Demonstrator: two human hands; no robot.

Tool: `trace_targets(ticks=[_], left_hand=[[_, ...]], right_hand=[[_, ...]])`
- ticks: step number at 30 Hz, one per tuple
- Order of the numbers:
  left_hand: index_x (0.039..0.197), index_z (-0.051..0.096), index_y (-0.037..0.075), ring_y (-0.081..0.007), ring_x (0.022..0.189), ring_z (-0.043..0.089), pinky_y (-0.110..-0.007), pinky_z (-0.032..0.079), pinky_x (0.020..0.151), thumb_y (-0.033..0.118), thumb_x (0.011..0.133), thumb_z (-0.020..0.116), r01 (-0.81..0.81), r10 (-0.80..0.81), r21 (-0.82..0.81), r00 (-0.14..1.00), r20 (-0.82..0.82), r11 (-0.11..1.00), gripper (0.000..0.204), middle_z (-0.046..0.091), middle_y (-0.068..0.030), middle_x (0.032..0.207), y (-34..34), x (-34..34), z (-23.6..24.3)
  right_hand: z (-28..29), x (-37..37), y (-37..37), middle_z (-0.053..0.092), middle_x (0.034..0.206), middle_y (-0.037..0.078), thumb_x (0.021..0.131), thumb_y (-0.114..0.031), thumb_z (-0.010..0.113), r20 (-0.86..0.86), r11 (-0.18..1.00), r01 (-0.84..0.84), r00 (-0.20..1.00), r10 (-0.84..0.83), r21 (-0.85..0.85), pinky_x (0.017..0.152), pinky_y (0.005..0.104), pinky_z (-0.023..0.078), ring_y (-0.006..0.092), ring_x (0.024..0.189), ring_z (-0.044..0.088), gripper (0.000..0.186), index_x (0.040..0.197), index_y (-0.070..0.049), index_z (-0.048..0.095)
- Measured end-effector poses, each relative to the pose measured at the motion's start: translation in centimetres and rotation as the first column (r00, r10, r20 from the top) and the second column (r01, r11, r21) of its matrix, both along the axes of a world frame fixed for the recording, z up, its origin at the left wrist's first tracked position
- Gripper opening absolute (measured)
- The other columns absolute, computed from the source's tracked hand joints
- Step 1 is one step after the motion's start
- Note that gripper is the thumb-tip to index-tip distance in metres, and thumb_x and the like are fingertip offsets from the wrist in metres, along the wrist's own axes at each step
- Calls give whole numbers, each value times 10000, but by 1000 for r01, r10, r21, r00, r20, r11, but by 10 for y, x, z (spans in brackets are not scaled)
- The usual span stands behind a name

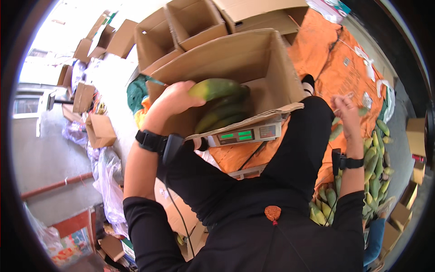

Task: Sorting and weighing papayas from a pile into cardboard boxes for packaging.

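My left hand (pixel 179 97) reaches over the left side of a large open cardboard box (pixel 215 52), its fingers closed around the end of a long green fruit with a yellowish tip (pixel 219 88). More such fruits (pixel 222 119) lie below it in the box, slightly blurred. Beneath the box sits a digital scale (pixel 240 136) with lit green displays. On the right, beyond my knee, my right hand (pixel 345 109) is raised with fingers loosely bent and apart; nothing shows in it. A few green fruits (pixel 336 132) lie close beneath that hand.
A pile of green and yellow fruits (pixel 374 167) spreads along the right on an orange tarp (pixel 315 50). Open cardboard boxes (pixel 195 22) stand behind the filled one. Plastic bags (pixel 108 177) and small cartons (pixel 99 131) lie at left. Another person's blue sleeve (pixel 374 240) shows at lower right.
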State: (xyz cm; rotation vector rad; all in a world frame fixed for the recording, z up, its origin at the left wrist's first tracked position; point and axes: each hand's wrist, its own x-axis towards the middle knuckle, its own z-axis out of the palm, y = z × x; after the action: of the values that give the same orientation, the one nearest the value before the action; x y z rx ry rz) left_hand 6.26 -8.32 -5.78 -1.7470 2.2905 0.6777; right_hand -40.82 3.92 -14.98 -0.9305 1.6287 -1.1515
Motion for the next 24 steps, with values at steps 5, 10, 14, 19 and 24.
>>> trace_targets(ticks=[5, 10, 14, 19, 24], left_hand=[[1143, 583, 13, -373, 1017, 584, -412, 452, 871, 326, 785, 693, -7, 12, 162, 1000, -29, 987, 489, 636, -220, 1054, -8, 10, -26], [1305, 497, 57, -219, 968, 584, -329, 479, 841, 98, 833, 639, -21, 79, 260, 974, -212, 965, 494, 592, -149, 1119, -10, 33, -24], [1313, 501, 59, -162, 1022, 564, -272, 459, 864, 53, 862, 589, -114, 205, 318, 941, -270, 941, 460, 587, -115, 1150, 12, -4, 11], [1259, 534, -3, -147, 1024, 574, -263, 445, 877, 31, 891, 539, -137, 218, 204, 861, -459, 969, 370, 594, -102, 1157, 51, -38, 28], [1200, 570, -11, -153, 1015, 590, -270, 453, 871, 23, 907, 550, -159, 189, 102, 807, -560, 982, 296, 594, -87, 1143, 87, -52, 24]], right_hand=[[-137, -54, 101, 621, 736, 15, 867, -163, 596, -280, 942, 89, 960, 5, 324, 547, 257, 453, 102, 641, 585, 153, 936, -48, 669], [-229, -67, 221, 636, 742, 42, 819, -196, 608, -315, 707, 165, 945, 87, 687, 499, 284, 477, 142, 619, 614, 204, 939, -42, 668], [-241, -44, 284, 636, 716, 62, 796, -171, 603, -255, 566, 244, 965, -60, 788, 480, 326, 476, 168, 584, 620, 204, 917, -23, 675], [-254, -25, 333, 645, 725, 77, 777, -174, 608, -210, 502, 228, 973, -93, 835, 488, 325, 485, 170, 580, 626, 224, 917, -15, 678], [-280, 11, 330, 671, 915, 158, 728, -234, 712, -273, 658, 99, 947, 168, 747, 766, 371, 524, 289, 855, 657, 340, 996, -29, 660]])
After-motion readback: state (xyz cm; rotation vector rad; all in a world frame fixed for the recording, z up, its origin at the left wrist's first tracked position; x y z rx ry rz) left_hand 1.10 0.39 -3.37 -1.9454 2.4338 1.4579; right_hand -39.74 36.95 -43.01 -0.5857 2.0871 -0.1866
